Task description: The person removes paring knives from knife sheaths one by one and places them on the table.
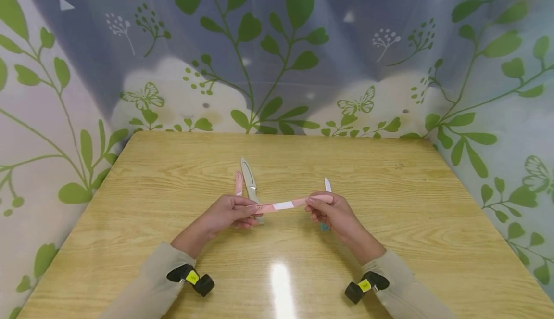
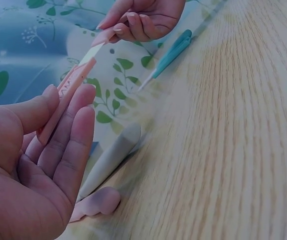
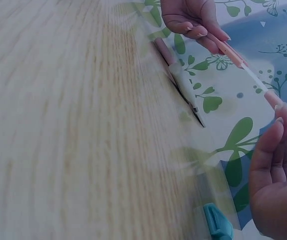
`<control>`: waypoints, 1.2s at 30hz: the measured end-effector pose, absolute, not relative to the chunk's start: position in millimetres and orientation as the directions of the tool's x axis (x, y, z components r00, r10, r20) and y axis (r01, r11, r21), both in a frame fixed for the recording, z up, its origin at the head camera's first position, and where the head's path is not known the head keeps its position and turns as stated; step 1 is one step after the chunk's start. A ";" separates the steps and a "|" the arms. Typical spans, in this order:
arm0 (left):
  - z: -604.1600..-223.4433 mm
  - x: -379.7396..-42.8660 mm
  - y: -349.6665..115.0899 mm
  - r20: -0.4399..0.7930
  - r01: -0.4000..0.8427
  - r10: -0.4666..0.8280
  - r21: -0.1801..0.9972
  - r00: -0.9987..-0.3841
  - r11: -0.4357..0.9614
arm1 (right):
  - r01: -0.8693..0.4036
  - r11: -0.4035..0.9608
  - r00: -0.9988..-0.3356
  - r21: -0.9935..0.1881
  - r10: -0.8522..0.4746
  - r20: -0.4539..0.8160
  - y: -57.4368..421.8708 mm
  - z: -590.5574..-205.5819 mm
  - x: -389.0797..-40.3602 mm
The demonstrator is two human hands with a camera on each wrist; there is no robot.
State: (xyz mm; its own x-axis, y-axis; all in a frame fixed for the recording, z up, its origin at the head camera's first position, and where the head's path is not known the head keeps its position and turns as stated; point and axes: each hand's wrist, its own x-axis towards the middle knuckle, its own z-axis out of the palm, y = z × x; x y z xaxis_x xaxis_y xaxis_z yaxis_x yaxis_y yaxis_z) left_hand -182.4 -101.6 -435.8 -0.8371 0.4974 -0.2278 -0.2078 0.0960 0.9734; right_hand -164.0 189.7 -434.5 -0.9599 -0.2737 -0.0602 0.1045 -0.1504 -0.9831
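Observation:
A slim pink knife (image 1: pixel 284 206) is stretched level between both hands above the table, a pale length of blade showing between two pink parts. My left hand (image 1: pixel 229 211) pinches the pink part with dark markings, thumb on top and fingers beneath. At the other end, my right hand (image 1: pixel 333 213) pinches the plain pink part between thumb and fingers. Behind my left hand lie a grey knife (image 1: pixel 247 172) and a second pink knife (image 1: pixel 238 182), partly hidden by it. Under my right hand lies a knife with a teal handle (image 2: pixel 173 52), its pale blade (image 1: pixel 327 184) pointing away.
The wood-grained table (image 1: pixel 389 174) reaches back to a curtain (image 1: pixel 277 69) with green leaves and butterflies, which also hangs along both sides. A black camera mount (image 1: pixel 190 278) is strapped at the left sleeve, another camera mount (image 1: pixel 365 285) at the right.

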 end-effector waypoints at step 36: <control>-437.0 -182.3 -107.4 -0.213 -0.191 0.504 0.977 -0.837 0.095 | 0.155 -0.169 -0.967 -0.973 -0.227 -0.115 199.8 -430.8 -164.9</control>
